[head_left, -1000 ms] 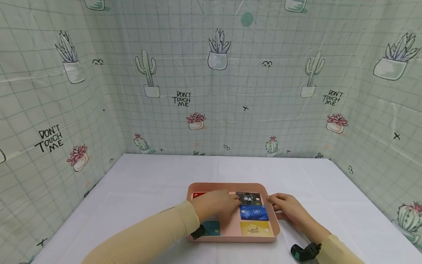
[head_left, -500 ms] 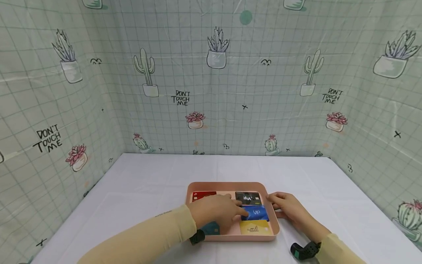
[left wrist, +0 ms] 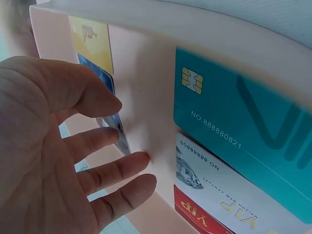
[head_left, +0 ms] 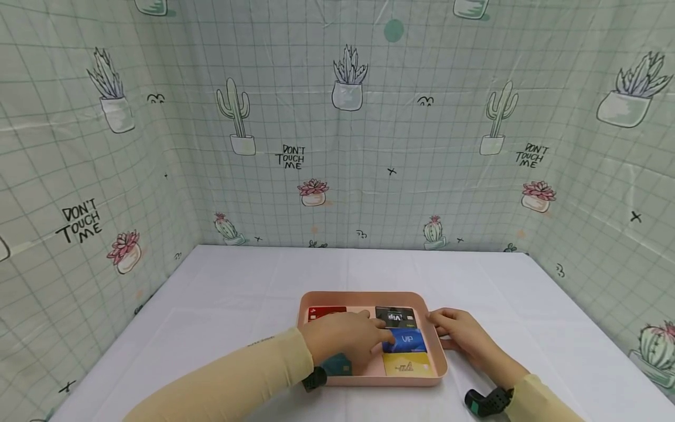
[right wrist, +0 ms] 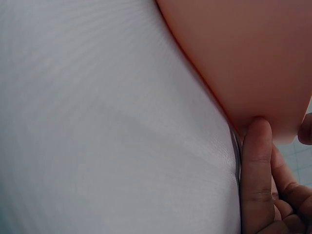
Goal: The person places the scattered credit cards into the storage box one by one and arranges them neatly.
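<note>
A pink tray [head_left: 364, 381] holds several plastic cards. My left hand [head_left: 348, 340] reaches over it, fingers spread and slightly bent, the index fingertip on the left end of the blue VIP card [head_left: 411, 340]. That card lies between the black VIP card [head_left: 396, 317] and the yellow card [head_left: 407, 364]. In the left wrist view a teal card [left wrist: 234, 117], a white card [left wrist: 219, 180] and a red card [left wrist: 197, 209] form the other column, apart from this hand. My right hand [head_left: 466, 337] touches the tray's right side from outside, one fingertip against the wall in the right wrist view.
A white cloth [head_left: 253, 281] covers the table under the tray. Grid-patterned curtains [head_left: 390, 129] with plant drawings enclose the back and both sides. Black wrist devices [head_left: 487, 402] sit on both wrists.
My left hand has shifted from near the black card onto the blue card's end. The blue card has slid slightly left, closer in line with the black and yellow cards. My right hand stays put.
</note>
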The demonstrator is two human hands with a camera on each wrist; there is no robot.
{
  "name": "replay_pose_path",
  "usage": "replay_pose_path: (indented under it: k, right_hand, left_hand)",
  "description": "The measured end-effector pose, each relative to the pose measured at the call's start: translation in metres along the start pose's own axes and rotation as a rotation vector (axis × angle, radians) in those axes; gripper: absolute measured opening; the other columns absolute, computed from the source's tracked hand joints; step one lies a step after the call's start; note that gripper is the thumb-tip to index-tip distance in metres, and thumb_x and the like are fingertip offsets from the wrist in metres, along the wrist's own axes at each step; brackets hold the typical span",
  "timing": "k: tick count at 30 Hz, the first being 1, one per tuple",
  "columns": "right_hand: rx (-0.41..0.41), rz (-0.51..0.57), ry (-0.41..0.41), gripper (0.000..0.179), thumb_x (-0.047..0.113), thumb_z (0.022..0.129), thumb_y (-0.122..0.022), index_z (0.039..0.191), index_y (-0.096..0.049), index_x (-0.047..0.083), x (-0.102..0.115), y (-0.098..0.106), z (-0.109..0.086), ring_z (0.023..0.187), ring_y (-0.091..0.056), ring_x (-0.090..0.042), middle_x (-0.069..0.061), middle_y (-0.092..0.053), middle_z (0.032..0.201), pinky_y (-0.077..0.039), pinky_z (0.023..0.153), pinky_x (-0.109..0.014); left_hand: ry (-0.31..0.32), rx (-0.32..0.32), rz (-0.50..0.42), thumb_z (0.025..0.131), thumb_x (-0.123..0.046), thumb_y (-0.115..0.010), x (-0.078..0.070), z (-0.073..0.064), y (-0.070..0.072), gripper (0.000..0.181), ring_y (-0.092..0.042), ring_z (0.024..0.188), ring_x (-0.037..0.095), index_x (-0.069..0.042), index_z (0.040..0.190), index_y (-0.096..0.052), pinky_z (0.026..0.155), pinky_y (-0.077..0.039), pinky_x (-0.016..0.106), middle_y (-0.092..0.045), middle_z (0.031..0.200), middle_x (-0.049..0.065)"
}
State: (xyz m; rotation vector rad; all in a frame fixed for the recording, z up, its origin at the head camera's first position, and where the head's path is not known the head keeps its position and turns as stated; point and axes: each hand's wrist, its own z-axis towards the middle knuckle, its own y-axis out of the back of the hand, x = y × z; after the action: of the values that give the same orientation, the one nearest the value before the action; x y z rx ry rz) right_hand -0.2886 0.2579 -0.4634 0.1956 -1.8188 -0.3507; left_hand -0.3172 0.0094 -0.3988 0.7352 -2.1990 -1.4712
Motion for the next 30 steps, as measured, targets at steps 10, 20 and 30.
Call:
replay_pose_path:
  k: [10, 20, 30]
  right_hand:
    - [0.002, -0.016, 0.003, 0.051, 0.033, 0.104, -0.059, 0.134, -0.057, -0.009, 0.001, 0.0, 0.001, 0.09, -0.064, -0.015, -0.013, -0.068, 0.108, -0.061, 0.073, -0.029]
    - [0.033, -0.035, 0.003, 0.052, 0.032, 0.104, -0.059, 0.134, -0.056, -0.01, 0.005, -0.002, 0.005, 0.09, -0.066, -0.015, -0.012, -0.069, 0.105, -0.062, 0.074, -0.03]
    - [0.135, -0.186, -0.037, 0.054, 0.034, 0.103, -0.059, 0.135, -0.056, -0.01, 0.022, 0.021, 0.015, 0.093, -0.073, -0.019, -0.018, -0.072, 0.114, -0.063, 0.079, -0.035]
  left_hand:
    - [-0.134, -0.008, 0.04, 0.097, -0.027, -0.068, -0.008, -0.012, 0.002, 0.058, -0.042, 0.147, 0.025, -0.049, 0.147, -0.05, 0.11, -0.049, 0.051, -0.037, 0.165, -0.008]
    - [-0.167, -0.023, 0.067, 0.1, -0.03, -0.062, -0.008, -0.013, 0.0, 0.046, -0.041, 0.147, 0.024, -0.051, 0.141, -0.056, 0.11, -0.049, 0.049, -0.036, 0.165, -0.01]
    - [-0.019, -0.168, 0.024, 0.103, -0.021, -0.058, 0.045, -0.024, 0.022, 0.048, -0.041, 0.148, 0.02, -0.033, 0.149, -0.054, 0.12, -0.039, 0.041, -0.044, 0.161, -0.002]
